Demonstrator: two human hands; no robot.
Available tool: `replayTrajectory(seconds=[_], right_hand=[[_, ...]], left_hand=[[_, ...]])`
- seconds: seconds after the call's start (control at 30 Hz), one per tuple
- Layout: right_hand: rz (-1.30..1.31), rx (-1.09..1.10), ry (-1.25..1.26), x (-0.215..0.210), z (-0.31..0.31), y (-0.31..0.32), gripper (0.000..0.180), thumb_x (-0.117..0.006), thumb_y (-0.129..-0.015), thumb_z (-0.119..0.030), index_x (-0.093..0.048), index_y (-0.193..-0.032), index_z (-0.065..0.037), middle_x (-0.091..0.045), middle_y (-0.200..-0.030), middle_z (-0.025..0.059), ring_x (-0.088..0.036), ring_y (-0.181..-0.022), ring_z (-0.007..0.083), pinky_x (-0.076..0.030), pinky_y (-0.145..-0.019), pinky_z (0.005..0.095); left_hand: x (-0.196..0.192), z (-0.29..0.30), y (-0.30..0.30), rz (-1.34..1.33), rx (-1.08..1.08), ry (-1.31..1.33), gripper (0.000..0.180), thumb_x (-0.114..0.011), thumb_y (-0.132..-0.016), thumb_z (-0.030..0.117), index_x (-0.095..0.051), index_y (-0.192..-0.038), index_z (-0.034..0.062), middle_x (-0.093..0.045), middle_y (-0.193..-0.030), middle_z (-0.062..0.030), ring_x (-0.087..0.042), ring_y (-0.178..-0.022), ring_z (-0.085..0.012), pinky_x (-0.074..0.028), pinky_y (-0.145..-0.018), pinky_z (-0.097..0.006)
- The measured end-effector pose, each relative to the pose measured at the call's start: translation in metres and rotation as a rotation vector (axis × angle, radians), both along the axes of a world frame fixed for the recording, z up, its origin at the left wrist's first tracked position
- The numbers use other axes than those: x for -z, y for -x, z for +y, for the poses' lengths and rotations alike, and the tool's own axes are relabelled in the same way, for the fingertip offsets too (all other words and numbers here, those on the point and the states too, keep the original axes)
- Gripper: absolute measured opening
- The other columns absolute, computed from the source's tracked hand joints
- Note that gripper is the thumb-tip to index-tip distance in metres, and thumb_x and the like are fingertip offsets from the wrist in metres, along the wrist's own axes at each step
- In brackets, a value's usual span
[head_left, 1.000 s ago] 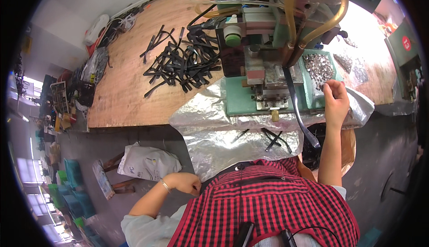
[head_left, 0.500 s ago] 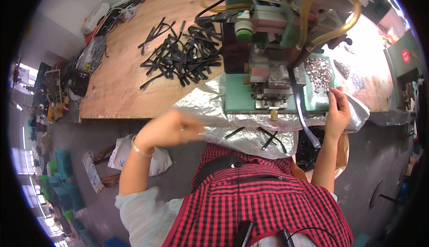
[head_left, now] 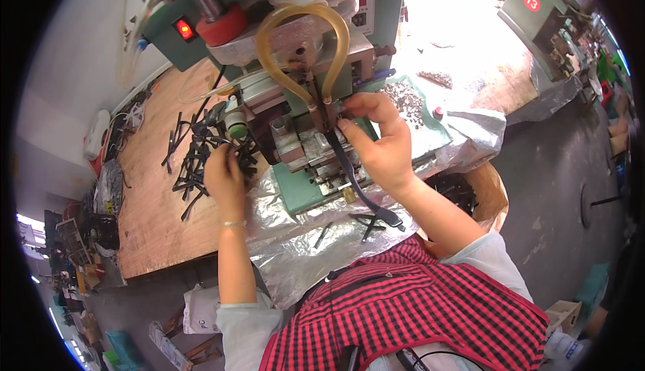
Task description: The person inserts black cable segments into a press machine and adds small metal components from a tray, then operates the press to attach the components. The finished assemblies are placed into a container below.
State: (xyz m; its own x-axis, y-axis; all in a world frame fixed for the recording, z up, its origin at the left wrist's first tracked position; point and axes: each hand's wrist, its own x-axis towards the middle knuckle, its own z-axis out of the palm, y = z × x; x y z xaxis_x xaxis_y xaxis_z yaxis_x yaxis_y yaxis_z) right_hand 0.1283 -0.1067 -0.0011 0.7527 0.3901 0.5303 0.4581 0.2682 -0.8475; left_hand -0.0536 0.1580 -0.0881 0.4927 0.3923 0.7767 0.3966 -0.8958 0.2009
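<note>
My left hand (head_left: pixel 225 176) is over a pile of black strips (head_left: pixel 195 163) on the wooden table, its thumb and fingers apart, fingertips down at the strips. At the green bench machine, my right hand (head_left: pixel 383 143) has thumb and forefinger drawn together beside the upright tool where the tubing ends. Whatever is between those fingertips is too small or hidden to make out. From under that tool a longer black strap (head_left: pixel 353 179) hangs forward over the metal fixture (head_left: pixel 312 146), its broad end low above the foil. The right fingers are close beside the strap's upper end.
A yellowish tube loop (head_left: pixel 302 10) arches above the fixture. Small metal pieces (head_left: pixel 406 102) lie in a green tray at right. Silver foil (head_left: pixel 289 250) covers the table's front edge, with a few loose strips on it. A brown paper bag (head_left: pixel 487 196) stands at lower right.
My left hand has moved left and away from me onto the strip pile. The right hand has gone from the tray of metal pieces to the machine's tool. The view has turned.
</note>
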Motion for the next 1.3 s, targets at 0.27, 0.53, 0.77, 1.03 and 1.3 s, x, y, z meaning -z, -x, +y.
replayTrajectory(seconds=[0.27,0.53,0.77,1.03,1.3], right_hand=[[0.234,-0.173,-0.117,-0.017,0.005,0.018,0.041,-0.069,-0.090,0.005,-0.055,-0.129,0.004,-0.071,-0.118,0.0112,-0.070,-0.104,0.0164,-0.053,-0.094,0.0295],[0.124,-0.360,0.147,-0.043,-0.028,0.011,0.060,-0.066,-0.091,0.000,-0.048,-0.147,0.003,-0.061,-0.142,0.0141,-0.060,-0.127,0.0232,-0.045,-0.113,0.0383],[0.111,0.312,0.162,0.055,-0.075,-0.102,0.041,-0.068,-0.093,-0.004,-0.064,-0.134,-0.006,-0.072,-0.113,0.0092,-0.067,-0.111,0.0179,-0.051,-0.098,0.0328],[-0.187,0.355,0.676,0.073,-0.097,-0.066,0.013,-0.077,-0.085,-0.015,-0.074,-0.096,-0.008,-0.070,-0.101,0.0116,-0.069,-0.094,0.0366,-0.055,-0.083,0.0445],[-0.480,0.435,0.855,0.080,-0.086,-0.070,0.010,-0.075,-0.086,-0.011,-0.070,-0.093,-0.006,-0.066,-0.097,0.0115,-0.064,-0.102,0.0360,-0.052,-0.090,0.0464]], left_hand=[[-0.103,-0.114,-0.001,-0.407,0.362,0.609,0.013,-0.061,-0.103,-0.003,-0.065,-0.114,-0.0074,-0.075,-0.104,-0.0154,-0.074,-0.091,-0.0182,-0.060,-0.080,-0.028],[-0.123,-0.172,-0.029,0.086,0.850,-0.193,0.032,-0.082,-0.068,0.009,-0.078,-0.100,0.0069,-0.075,-0.116,-0.0177,-0.059,-0.061,-0.0164,-0.045,-0.051,-0.029],[-0.100,-0.164,-0.050,-0.069,0.890,-0.215,0.031,-0.083,-0.068,0.010,-0.080,-0.098,0.0087,-0.075,-0.113,-0.0155,-0.061,-0.058,-0.0149,-0.041,-0.047,-0.027],[-0.096,-0.165,-0.045,-0.057,0.854,-0.182,0.031,-0.084,-0.070,0.010,-0.080,-0.100,0.0087,-0.076,-0.113,-0.0170,-0.062,-0.059,-0.0146,-0.043,-0.048,-0.026],[-0.078,-0.195,0.000,-0.033,0.722,0.181,0.053,-0.090,-0.077,0.013,-0.070,-0.126,0.0083,-0.074,-0.127,-0.0175,-0.074,-0.081,-0.0236,-0.058,-0.066,-0.030]])
